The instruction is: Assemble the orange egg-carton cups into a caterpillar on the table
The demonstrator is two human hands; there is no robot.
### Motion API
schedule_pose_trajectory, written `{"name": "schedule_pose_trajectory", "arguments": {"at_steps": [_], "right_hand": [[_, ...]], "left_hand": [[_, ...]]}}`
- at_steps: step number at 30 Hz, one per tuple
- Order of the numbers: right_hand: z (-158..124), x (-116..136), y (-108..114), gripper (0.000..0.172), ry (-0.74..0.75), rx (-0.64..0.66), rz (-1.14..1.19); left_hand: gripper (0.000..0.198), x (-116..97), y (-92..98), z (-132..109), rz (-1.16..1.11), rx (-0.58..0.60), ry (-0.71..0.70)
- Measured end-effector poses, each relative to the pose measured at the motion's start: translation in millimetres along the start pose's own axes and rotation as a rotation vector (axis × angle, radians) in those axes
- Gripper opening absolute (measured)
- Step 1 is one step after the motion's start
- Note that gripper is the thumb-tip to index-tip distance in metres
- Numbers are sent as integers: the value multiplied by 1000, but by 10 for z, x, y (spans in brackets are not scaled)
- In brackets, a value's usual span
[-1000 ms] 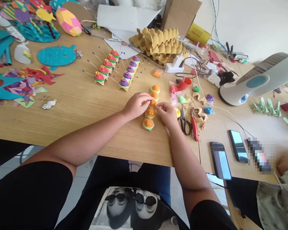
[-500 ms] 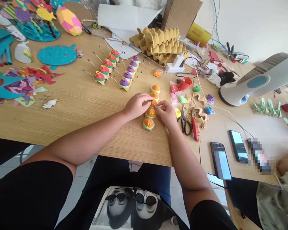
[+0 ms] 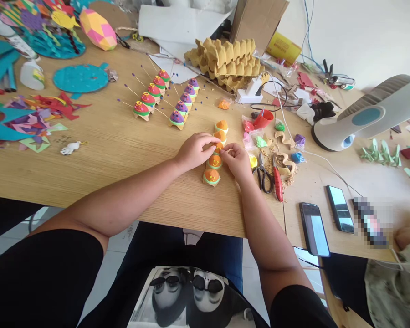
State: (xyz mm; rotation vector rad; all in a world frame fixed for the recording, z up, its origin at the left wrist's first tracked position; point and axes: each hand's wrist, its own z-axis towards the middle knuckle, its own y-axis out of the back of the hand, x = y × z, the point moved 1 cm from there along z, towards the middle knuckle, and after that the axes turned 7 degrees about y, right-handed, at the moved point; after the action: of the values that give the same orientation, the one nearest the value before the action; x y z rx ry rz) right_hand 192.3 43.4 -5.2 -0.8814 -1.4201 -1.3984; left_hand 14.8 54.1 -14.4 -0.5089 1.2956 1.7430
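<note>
A strip of egg carton cups (image 3: 212, 176) stands on the table before me, its bumps covered in orange clay with pale green edging. Yellow eyes and smiles show on the two nearest bumps; the middle one has yellow spots and is partly hidden by fingers. My left hand (image 3: 195, 149) grips the strip from the left, thumb and fingertips at the middle bump. From the right, my right hand (image 3: 238, 159) pinches at that same bump; anything between its fingertips is too small to make out. Beyond stand a red-topped strip (image 3: 147, 101) and a purple-topped strip (image 3: 181, 109), both with blue-tipped sticks.
Scissors (image 3: 264, 175), a red cutter (image 3: 278, 182), clay lumps and carton scraps lie right of my hand. Stacked egg trays (image 3: 225, 59) and a white power strip (image 3: 251, 93) stand behind. Phones (image 3: 315, 230) and a lamp-like white device (image 3: 358, 118) are at right. Someone's arm (image 3: 408, 234) rests at the right edge.
Both hands keep their places at the middle bump, with at most a tiny shift of the fingertips. Nothing else has visibly moved.
</note>
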Motion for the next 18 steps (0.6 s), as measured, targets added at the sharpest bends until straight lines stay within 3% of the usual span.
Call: {"name": "schedule_pose_trajectory", "arguments": {"at_steps": [18], "right_hand": [[25, -2, 10, 17, -27, 49, 38]], "left_hand": [[22, -3, -17, -2, -4, -13, -5]]}}
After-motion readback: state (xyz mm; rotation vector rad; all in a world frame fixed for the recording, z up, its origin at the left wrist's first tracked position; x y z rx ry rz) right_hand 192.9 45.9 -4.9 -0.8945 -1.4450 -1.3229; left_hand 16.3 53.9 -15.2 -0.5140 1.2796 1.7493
